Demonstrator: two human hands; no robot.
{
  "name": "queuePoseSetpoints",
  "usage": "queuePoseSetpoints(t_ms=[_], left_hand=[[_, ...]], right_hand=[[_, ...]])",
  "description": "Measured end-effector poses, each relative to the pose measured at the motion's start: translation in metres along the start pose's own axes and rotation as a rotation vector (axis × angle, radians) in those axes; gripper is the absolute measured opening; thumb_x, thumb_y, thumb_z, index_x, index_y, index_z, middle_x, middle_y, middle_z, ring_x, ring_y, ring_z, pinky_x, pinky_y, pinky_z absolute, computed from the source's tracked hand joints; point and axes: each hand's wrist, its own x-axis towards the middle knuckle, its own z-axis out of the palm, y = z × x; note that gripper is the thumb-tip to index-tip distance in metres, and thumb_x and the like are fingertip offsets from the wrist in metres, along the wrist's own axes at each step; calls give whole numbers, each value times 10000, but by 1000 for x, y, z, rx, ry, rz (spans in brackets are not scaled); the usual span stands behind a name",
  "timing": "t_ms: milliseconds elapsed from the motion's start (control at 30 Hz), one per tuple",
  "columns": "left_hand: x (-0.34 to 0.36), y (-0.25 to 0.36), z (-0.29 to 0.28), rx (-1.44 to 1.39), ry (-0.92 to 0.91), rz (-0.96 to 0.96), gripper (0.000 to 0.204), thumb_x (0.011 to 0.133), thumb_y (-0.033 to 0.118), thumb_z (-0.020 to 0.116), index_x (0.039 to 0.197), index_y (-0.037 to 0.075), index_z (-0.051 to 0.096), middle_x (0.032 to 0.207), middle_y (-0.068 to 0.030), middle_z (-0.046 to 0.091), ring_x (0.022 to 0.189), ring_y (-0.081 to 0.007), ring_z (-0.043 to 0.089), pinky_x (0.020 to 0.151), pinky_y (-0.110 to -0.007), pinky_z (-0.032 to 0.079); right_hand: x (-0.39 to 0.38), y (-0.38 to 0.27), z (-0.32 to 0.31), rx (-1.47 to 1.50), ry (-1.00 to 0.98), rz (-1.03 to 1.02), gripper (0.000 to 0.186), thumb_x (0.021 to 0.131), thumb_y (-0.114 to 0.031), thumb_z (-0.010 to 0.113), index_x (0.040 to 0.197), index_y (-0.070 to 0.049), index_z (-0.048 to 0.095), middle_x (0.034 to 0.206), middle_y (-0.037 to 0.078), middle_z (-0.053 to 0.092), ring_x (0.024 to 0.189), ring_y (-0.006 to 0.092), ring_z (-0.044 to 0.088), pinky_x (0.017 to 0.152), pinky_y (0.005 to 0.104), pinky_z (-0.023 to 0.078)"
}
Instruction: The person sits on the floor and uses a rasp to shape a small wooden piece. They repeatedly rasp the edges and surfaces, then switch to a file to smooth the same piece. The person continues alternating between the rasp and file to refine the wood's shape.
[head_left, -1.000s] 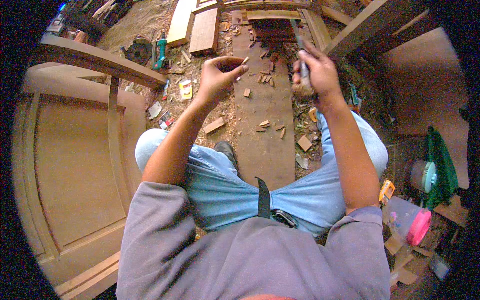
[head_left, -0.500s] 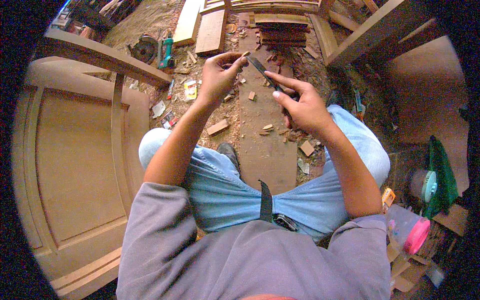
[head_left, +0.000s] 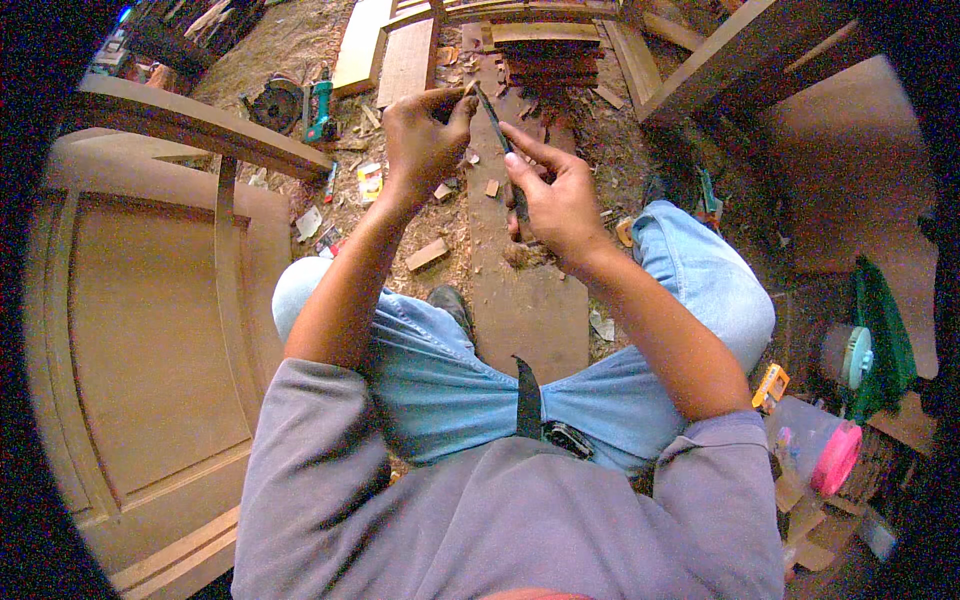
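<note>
My left hand (head_left: 425,140) is closed, pinching a small pale sliver of wood (head_left: 469,89) at its fingertips, raised above the long board (head_left: 530,310) between my knees. My right hand (head_left: 555,200) grips a chisel (head_left: 491,113) with a long dark blade, pointing up and forward, its index finger along the blade. The blade's tip meets or nearly meets the sliver; contact is hard to make out. Several small wood chips and offcuts (head_left: 492,187) lie on and beside the board below my hands.
A panelled door (head_left: 150,350) stands at left behind a wooden rail (head_left: 200,125). A green power tool (head_left: 322,108) and circular-blade tool (head_left: 270,100) lie beyond it. Stacked boards (head_left: 550,60) sit ahead, timber framing (head_left: 730,55) at upper right, plastic containers (head_left: 835,460) at lower right.
The chisel has swung from upright at the right to diagonally toward the sliver in my left hand. Both hands have since shifted slightly forward and left together.
</note>
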Motion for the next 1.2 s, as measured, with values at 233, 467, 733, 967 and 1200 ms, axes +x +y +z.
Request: queuePoseSetpoints(t_ms=[233,467,733,967,1200], left_hand=[[-6,17,7,56,-131,-122,188,814,166,674,877,-5,720,730,-164,689,624,-200,689,576,-317,522],[-20,11,-4,-256,-301,-299,252,833,202,692,957,-17,710,822,-92,714,691,-125,655,637,-257,518],[-5,10,-24,-801,-287,-590,316,859,240,692,1056,-5,659,905,-73,699,770,-116,644,693,-235,501],[-3,5,-30,-873,-225,-715,299,863,222,686,1068,8,653,946,-72,695,808,-116,631,707,-243,498],[-4,-1,-20,-558,-211,-482,272,847,202,695,1006,-18,686,852,-75,705,724,-102,637,659,-238,504]], right_hand=[[43,-21,-7,-213,459,113,121,909,-133,560,885,-45,638,713,23,591,582,137,547,546,365,481],[64,-62,-112,117,528,-132,372,945,-163,511,1310,-89,508,708,73,586,543,172,550,509,316,486],[6,-77,-43,-178,9,36,392,936,-125,527,1328,-130,520,658,36,546,445,114,495,414,247,423],[-6,-70,-30,-277,-124,118,427,919,-84,539,1342,-136,512,639,9,527,466,82,481,424,229,418],[-10,-58,-25,-339,-178,101,423,913,-72,544,1330,-134,528,620,-24,503,464,54,461,426,216,396]])
